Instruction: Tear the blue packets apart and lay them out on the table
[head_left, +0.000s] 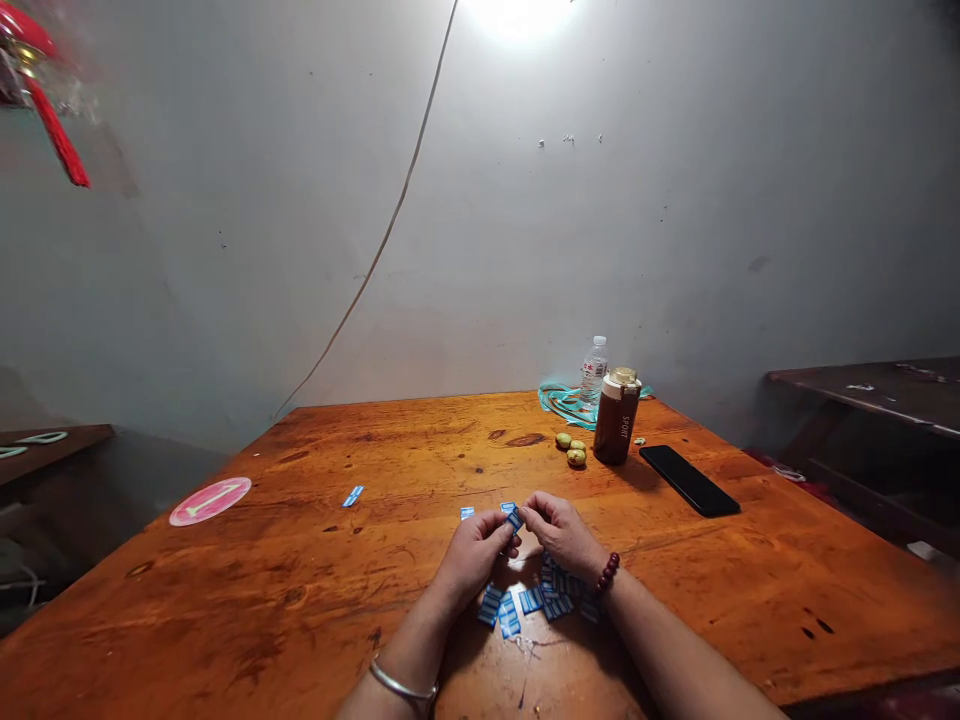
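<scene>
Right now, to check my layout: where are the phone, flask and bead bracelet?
Phone (688, 481): head view, on its black face.
Flask (617, 428): head view, on its brown body.
Bead bracelet (607, 574): head view, on its middle beads.

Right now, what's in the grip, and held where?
A small blue-and-white strip, pinched at its lower end between the left hand and right hand fingertips; exact contact is hidden.
</scene>
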